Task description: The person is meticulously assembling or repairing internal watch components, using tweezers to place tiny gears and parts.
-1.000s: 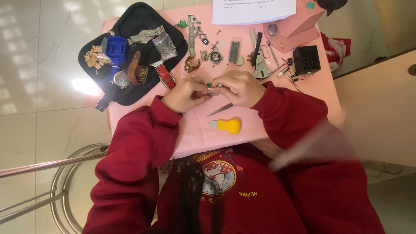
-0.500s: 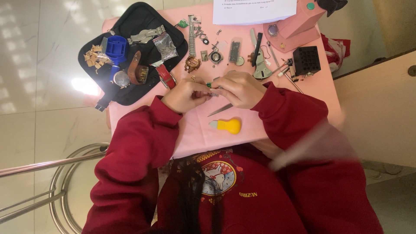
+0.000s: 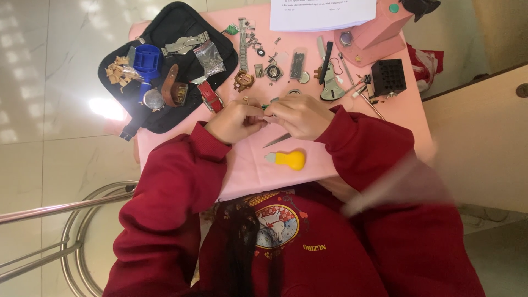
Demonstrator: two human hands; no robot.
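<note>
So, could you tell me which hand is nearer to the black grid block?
Right. The right hand lies just down-left of the black grid block; the left hand sits beyond it, farther away.

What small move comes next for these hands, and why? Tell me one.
Probably keep both hands together and finish seating the small part: the left hand and right hand meet fingertip to fingertip over the pink table, and the tweezers and yellow tool lie untouched.
</note>
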